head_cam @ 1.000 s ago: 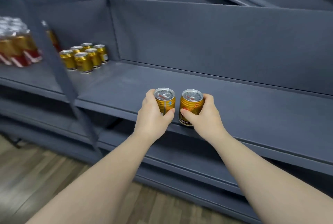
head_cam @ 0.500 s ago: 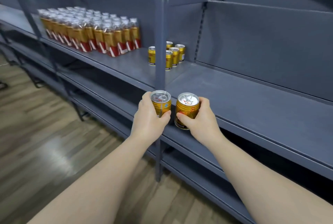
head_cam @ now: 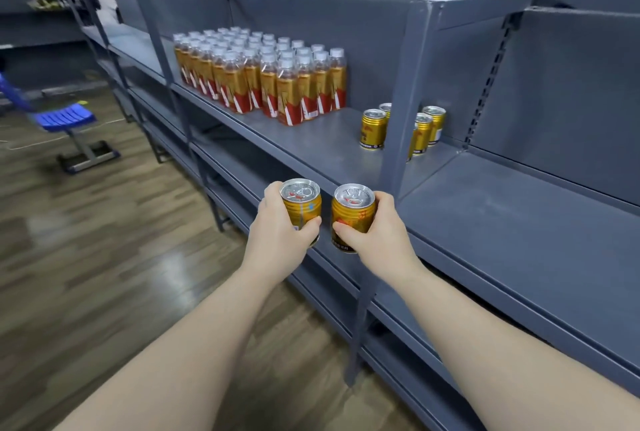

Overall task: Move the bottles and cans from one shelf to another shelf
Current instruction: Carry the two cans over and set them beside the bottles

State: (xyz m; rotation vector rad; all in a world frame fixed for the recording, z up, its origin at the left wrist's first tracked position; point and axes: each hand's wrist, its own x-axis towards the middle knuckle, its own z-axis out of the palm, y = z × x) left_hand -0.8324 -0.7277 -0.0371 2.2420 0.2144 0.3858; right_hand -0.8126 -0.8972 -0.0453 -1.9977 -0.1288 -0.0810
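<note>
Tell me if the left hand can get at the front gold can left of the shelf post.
Probably reachable: nothing stands before the front can, and the post is to its right. But the left hand grips another can, so it cannot take it yet.

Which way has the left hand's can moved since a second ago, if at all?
Yes, leftward. The left hand held the can right of the grey upright post; now it is left of that post.
</note>
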